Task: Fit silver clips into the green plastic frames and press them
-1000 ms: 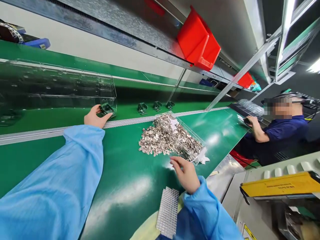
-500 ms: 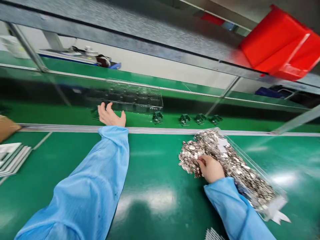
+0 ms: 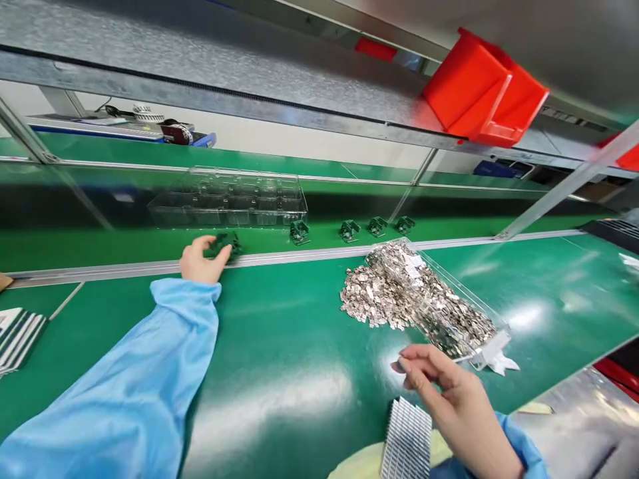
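My left hand (image 3: 204,261) is closed round a small green circuit-board part (image 3: 227,246), just above the metal rail. My right hand (image 3: 449,392) is at the front right, pinching a small flat metal piece (image 3: 398,365) between thumb and fingertips. Beyond it, a heap of small silvery metal pieces (image 3: 377,296) spills from a clear plastic tray (image 3: 492,319). Several similar green circuit-board parts (image 3: 299,232) stand in a row on the green ledge, right of my left hand. A clear compartment tray (image 3: 229,216) lies behind them.
A grey ribbed block (image 3: 408,432) sits at the front edge beside my right hand. Striped, stacked items (image 3: 20,339) lie at the left. Overhead runs a metal shelf (image 3: 299,113) carrying a red bin (image 3: 486,93). A slanted post (image 3: 564,183) rises at the right.
My left hand has closed on a green circuit-board part and brought it slightly nearer. My right hand has left the metal heap, moving toward me with a small piece. The view has shifted right.
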{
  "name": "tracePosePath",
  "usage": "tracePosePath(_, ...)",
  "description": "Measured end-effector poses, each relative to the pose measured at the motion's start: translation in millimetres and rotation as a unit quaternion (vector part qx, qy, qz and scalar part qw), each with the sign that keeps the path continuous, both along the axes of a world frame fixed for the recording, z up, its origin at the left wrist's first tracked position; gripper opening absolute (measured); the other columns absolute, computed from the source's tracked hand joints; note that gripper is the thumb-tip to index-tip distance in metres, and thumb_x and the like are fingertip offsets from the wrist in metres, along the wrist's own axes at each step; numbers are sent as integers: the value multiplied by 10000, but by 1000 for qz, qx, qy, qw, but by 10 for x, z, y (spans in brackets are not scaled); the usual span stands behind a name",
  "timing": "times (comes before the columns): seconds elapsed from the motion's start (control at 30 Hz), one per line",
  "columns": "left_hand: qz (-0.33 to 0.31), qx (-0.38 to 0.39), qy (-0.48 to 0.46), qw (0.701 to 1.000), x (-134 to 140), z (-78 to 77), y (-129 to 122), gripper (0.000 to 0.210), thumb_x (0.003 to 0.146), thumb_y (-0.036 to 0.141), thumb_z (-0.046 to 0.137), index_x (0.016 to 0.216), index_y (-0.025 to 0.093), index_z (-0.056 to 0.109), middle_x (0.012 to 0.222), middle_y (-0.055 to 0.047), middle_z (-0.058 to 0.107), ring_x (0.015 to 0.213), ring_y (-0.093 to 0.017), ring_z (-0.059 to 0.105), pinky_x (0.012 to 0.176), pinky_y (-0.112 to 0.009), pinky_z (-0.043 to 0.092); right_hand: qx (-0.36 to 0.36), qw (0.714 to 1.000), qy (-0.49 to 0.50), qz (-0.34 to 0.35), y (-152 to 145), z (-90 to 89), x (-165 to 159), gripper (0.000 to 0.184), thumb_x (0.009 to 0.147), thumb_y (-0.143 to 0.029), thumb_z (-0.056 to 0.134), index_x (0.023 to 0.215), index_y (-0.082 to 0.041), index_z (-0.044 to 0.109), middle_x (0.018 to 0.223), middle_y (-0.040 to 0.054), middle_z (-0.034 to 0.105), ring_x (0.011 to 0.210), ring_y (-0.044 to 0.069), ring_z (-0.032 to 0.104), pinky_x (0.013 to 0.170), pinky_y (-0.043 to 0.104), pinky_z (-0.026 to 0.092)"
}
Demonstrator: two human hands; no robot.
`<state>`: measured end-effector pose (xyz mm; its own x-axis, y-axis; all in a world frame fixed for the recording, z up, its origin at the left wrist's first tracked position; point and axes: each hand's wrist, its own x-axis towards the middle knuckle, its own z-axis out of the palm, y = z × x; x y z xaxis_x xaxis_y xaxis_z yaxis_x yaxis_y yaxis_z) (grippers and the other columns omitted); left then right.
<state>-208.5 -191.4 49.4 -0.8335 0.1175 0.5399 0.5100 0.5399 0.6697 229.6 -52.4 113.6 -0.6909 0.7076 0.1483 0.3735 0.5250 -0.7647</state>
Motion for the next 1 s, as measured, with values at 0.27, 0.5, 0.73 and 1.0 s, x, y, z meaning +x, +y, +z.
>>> tracePosePath(0.27, -264, -144, 136, 944, 1472, -128, -268, 336, 758, 523, 670, 835, 203, 606, 769, -44, 635, 808, -241, 595, 742, -348, 469, -41, 995, 86, 20, -512, -69, 77, 159, 899, -357, 613, 830, -222, 660, 721, 9, 628, 691, 165, 580, 642, 248, 454)
tracePosePath(0.5, -422, -191, 48, 885, 1649, -159, -336, 957, 618, 601, 755, 1382, 193, 350, 1460, -204, 377, 1345, -390, 375, 1043, -551, 386, -247, 953, 165, -62, -712, -196, 256, 275, 805, -455, 712, 795, -184, 666, 727, 51, 684, 656, 159, 591, 609, 238, 465)
tracePosePath(0.73, -535, -77, -175, 823, 1929, -157, -155, 601, 692, 398, 751, 1184, 210, 463, 1172, -103, 606, 1043, -277, 648, 912, -471, 533, -334, 914, 212, -90, -898, -354, 33, 355, 698, -507, 770, 737, -169, 668, 727, 48, 643, 600, 146, 541, 560, 256, 481)
tracePosePath(1.0, -546, 178, -424, 700, 2974, -49, -293, 558, 638, 186, 809, 1093, 249, 490, 1040, -24, 652, 840, -159, 695, 732, -263, 597, -235, 934, 236, -126, -1025, -444, -7, 157, 753, -338, 702, 714, -190, 671, 1021, 96, 589, 903, 229, 574, 652, 292, 479)
